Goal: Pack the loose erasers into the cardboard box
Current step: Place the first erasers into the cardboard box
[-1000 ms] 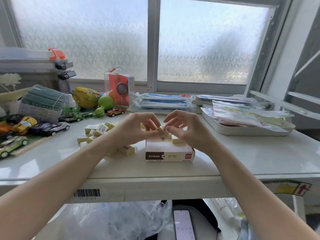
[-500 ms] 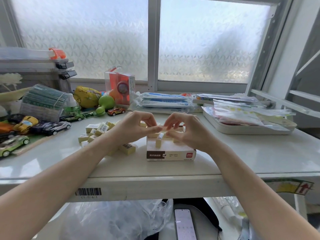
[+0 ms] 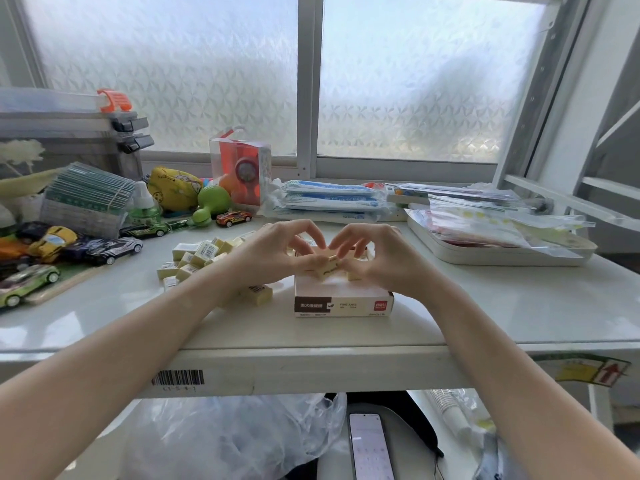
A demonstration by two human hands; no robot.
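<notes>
Erasers [image 3: 194, 256]: pale yellow, white barcoded labels. Cardboard box [image 3: 343, 299]: white front, dark brown panel, red logo square. Tabletop [image 3: 485, 306]: glossy white. Tray [image 3: 502, 252]: white. Toy cars [image 3: 114, 247]: yellow, black-and-white patterned, green, red. Window panes [image 3: 173, 81]: frosted, pinwheel pattern. Gourd toy [image 3: 211, 202]: bright green. Clear-boxed toy [image 3: 242, 171]: orange-red.

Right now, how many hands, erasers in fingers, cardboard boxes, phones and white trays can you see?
Hands: 2, left hand and right hand
Eraser in fingers: 1
Cardboard box: 1
Phone: 1
White tray: 1
Total: 6
</notes>
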